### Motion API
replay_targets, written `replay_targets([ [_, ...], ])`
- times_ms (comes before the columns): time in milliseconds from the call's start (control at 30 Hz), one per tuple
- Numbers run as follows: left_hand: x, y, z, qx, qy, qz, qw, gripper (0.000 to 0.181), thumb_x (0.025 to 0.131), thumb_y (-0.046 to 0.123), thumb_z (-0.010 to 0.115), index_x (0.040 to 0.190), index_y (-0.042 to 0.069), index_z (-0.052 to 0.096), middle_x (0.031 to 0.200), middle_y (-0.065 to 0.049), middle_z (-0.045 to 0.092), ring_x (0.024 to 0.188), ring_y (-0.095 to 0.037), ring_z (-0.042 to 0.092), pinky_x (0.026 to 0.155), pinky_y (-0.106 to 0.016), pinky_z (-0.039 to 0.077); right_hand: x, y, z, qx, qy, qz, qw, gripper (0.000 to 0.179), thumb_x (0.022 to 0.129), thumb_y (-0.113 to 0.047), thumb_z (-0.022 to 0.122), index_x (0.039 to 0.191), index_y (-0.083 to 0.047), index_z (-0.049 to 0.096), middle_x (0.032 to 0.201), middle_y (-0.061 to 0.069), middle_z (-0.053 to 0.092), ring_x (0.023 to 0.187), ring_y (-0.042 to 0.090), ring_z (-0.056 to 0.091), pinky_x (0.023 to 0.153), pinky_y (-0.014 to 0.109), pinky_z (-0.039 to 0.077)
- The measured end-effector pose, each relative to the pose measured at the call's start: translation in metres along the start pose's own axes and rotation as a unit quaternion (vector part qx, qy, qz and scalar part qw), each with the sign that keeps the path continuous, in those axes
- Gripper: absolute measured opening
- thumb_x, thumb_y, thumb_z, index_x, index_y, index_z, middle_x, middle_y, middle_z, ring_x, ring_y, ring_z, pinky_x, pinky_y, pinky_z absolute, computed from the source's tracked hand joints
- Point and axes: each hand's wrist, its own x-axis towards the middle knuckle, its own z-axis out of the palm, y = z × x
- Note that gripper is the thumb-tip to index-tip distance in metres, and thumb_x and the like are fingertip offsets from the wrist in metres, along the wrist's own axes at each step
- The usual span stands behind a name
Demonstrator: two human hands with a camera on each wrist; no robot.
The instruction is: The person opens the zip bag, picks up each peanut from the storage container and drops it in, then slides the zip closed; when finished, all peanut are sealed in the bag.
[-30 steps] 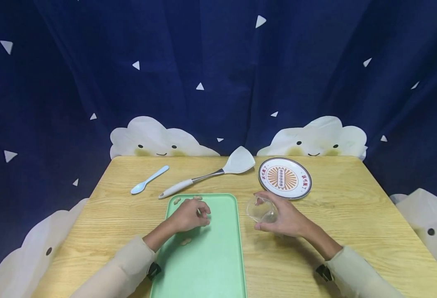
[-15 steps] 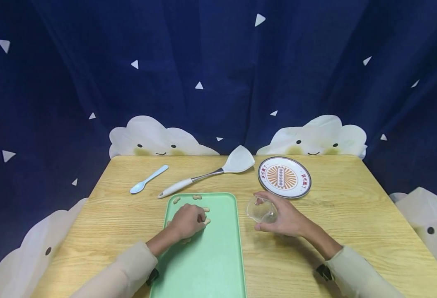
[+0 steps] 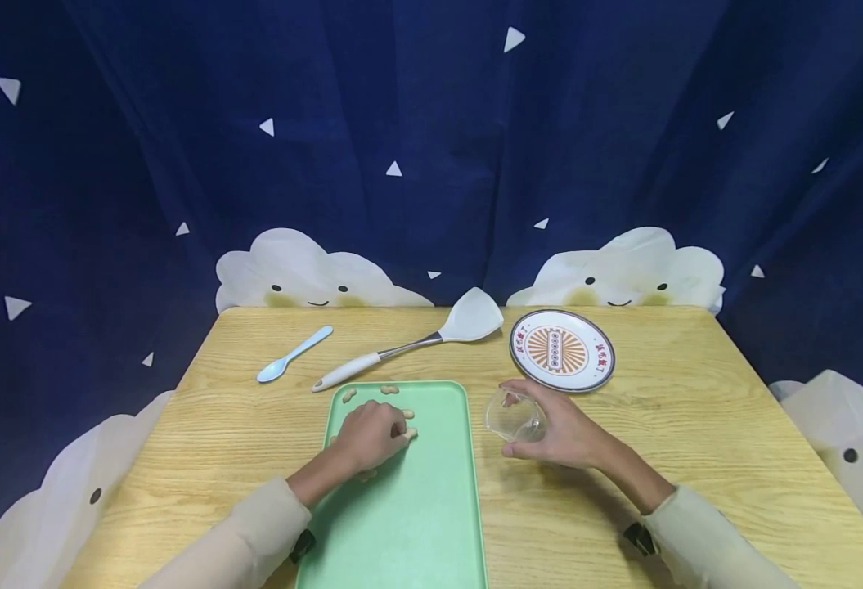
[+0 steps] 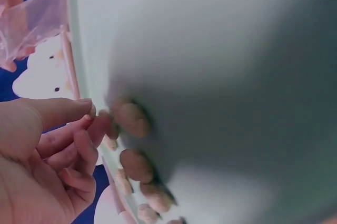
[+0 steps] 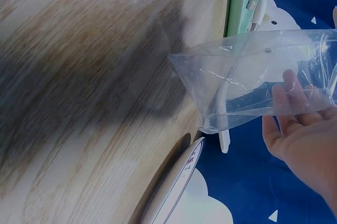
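My left hand (image 3: 368,435) is over the far half of the green tray (image 3: 431,515), thumb and fingertip pinching a peanut (image 4: 91,112). Several other peanuts (image 3: 389,390) lie on the tray around and beyond it, some partly hidden by the hand; in the left wrist view a row of peanuts (image 4: 136,165) sits beside the fingers. To the right of the tray, my right hand (image 3: 567,429) holds a clear plastic bag (image 5: 253,77), fingers and thumb spread round its sides. The mouth of the bag is held wide.
A white-headed spatula (image 3: 473,317) lies behind the tray, with a light blue spoon (image 3: 294,357) to its left. The white plate (image 3: 593,360) with a dark rim lies just beyond the right hand. All stand on a wooden table (image 3: 696,442) before a navy curtain.
My left hand has come down to the tray and its thumb and finger have closed on a peanut. The right hand and the bag stay about where they were.
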Motion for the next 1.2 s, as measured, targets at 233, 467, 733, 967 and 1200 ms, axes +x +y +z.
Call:
replay_targets([
  [233,0.007,0.008,-0.014,-0.079,0.025,0.040,0.9958,0.006,0.082,0.016,0.073,0.079,0.011,0.072,0.074,0.003,0.070,0.069,-0.008,0.062,0.062,-0.024,0.047,0.000,-0.002,0.000,0.002,0.001,-0.004,1.0000,0.081,0.066,-0.043,0.084,0.133,-0.015,0.048,0.111,-0.008,0.062,0.111,0.014,0.057,0.099,0.046,0.044],
  [467,0.017,0.028,-0.030,-0.201,0.054,0.023,0.9777,0.004,0.082,0.018,0.073,0.085,0.015,0.074,0.078,0.003,0.070,0.058,-0.006,0.053,0.053,-0.021,0.045,0.000,-0.003,0.000,0.001,0.003,-0.008,1.0000,0.081,0.066,-0.041,0.084,0.133,-0.015,0.048,0.111,-0.007,0.063,0.110,0.016,0.058,0.098,0.046,0.044],
  [733,0.029,0.051,-0.034,-0.244,0.050,0.035,0.9678,0.007,0.083,0.020,0.073,0.089,0.016,0.074,0.082,0.002,0.071,0.062,-0.007,0.055,0.052,-0.021,0.046,0.001,-0.004,0.001,-0.004,-0.005,0.006,1.0000,0.081,0.066,-0.041,0.084,0.134,-0.015,0.047,0.113,-0.007,0.062,0.112,0.016,0.057,0.099,0.046,0.044],
  [967,0.038,0.071,-0.027,-0.248,0.025,0.073,0.9657,0.005,0.082,0.015,0.072,0.087,0.013,0.074,0.078,0.001,0.070,0.064,-0.006,0.056,0.051,-0.020,0.044,0.001,-0.005,0.003,-0.004,-0.010,0.004,0.9999,0.083,0.067,-0.045,0.082,0.135,-0.014,0.047,0.114,-0.007,0.062,0.112,0.017,0.057,0.098,0.047,0.044],
  [1200,0.045,0.085,-0.013,-0.215,0.006,0.110,0.9703,0.004,0.081,0.012,0.073,0.085,0.010,0.074,0.073,0.001,0.067,0.060,-0.003,0.051,0.052,-0.016,0.042,-0.001,-0.004,0.004,-0.004,-0.014,0.012,0.9998,0.083,0.067,-0.045,0.082,0.135,-0.014,0.046,0.120,0.001,0.061,0.116,0.020,0.056,0.099,0.049,0.043],
])
